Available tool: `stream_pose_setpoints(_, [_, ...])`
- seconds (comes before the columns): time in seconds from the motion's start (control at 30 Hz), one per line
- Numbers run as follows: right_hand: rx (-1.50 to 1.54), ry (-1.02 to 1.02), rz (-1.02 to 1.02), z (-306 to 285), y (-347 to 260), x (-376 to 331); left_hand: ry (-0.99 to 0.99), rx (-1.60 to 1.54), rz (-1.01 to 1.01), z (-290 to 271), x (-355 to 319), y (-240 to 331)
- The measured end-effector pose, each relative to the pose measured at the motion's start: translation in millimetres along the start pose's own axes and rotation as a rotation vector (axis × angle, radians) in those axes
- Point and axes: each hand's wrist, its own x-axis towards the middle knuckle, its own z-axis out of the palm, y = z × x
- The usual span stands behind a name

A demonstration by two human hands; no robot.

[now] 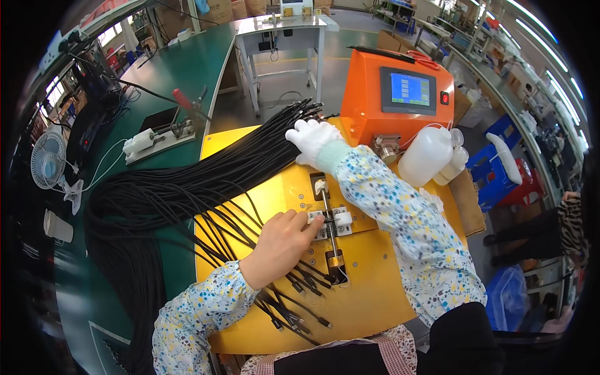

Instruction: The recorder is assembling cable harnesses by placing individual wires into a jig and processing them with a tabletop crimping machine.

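My bare left hand (282, 240) is closed at a small metal clamp fixture (322, 225). Its thumb and forefinger press together at the fixture's edge, and whatever they pinch is hidden. A steel rod (327, 215) runs through this fixture. My right hand (314, 142), in a white glove, curls its fingers over the far ends of a thick bundle of black cables (219, 159). That bundle sweeps left across the yellow machine top (369, 287) and hangs over the green table. Loose cable ends with metal plugs (294, 322) lie below my left wrist.
An orange machine (362, 87) with a lit screen (409, 90) stands at the far right. White plastic bottles (426, 156) sit beside it. On the green table (187, 69) are a red-handled toggle clamp (182, 100), a small fan (48, 159) and a white cup (57, 226).
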Motion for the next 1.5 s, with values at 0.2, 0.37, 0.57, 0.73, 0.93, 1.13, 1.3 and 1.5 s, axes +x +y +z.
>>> stream_pose_setpoints(0.2, [-0.246, 0.076, -0.301, 14.0, 13.8, 14.4, 0.012, -0.006, -0.009, -0.5, 0.6, 2.8])
stream_pose_setpoints(0.37, [-0.227, 0.328, -0.377, -6.6, 15.9, 3.8, 0.019, -0.081, -0.037, -1.1, -0.8, -4.4])
stream_pose_setpoints(0.57, [-0.226, 0.429, -0.211, -48.1, 4.6, -43.0, -0.006, -0.215, -0.262, -12.1, 1.7, -11.8])
stream_pose_setpoints(0.73, [-0.184, 0.448, -0.203, -44.3, 13.0, -73.1, -0.075, -0.220, -0.215, -7.0, 1.7, -22.2])
stream_pose_setpoints(0.93, [0.028, 0.514, -0.011, -40.8, 6.0, -93.3, -0.289, -0.304, -0.127, -35.5, 5.5, -25.0])
stream_pose_setpoints(1.13, [0.791, -0.040, 0.156, -39.5, -15.7, -145.5, 0.152, -0.275, -0.202, -47.6, 16.1, 7.1])
stream_pose_setpoints(1.3, [0.915, 0.022, 0.146, -25.1, -26.8, -157.0, 0.000, -0.778, -0.350, -19.9, 7.2, -1.4])
stream_pose_setpoints(1.5, [0.806, 0.127, 0.074, -20.0, -32.4, -157.2, -0.138, -0.959, -0.596, -16.8, 3.8, 1.5])
